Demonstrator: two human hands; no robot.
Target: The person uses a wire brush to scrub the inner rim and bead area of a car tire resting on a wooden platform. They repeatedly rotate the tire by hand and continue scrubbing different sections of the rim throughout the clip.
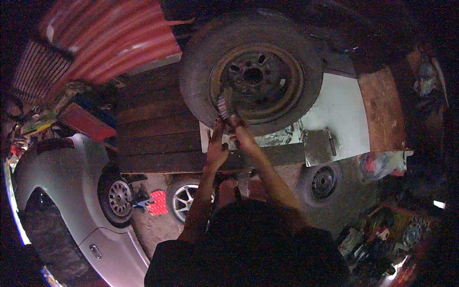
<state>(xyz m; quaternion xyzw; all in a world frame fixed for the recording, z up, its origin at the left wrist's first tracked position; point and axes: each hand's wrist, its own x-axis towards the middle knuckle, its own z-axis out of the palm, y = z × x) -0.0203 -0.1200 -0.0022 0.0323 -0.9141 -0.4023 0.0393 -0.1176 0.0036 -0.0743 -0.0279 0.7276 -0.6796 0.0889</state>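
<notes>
A large black tyre on a rusty, dirty steel wheel (pixel 252 71) lies on the bench with its hub side facing up. At the near part of the rim is a dark brush (pixel 223 106) with pale bristles. Its lower end runs into my right hand (pixel 243 136), whose fingers are closed round it. Beside it, at the tyre's near edge, my left hand (pixel 218 149) has its fingers stretched out toward the bristles and its thumb apart. Whether the left fingertips touch the brush or the tyre cannot be made out in the dim light.
The wheel rests on a bench of dark planks (pixel 153 136) and a stained white sheet (pixel 342 110); a thin dark tool (pixel 331 142) lies there. A silver car (pixel 76 191) stands at left. Below the bench are a white alloy wheel (pixel 184 201) and another wheel (pixel 322 184). Clutter fills the lower right.
</notes>
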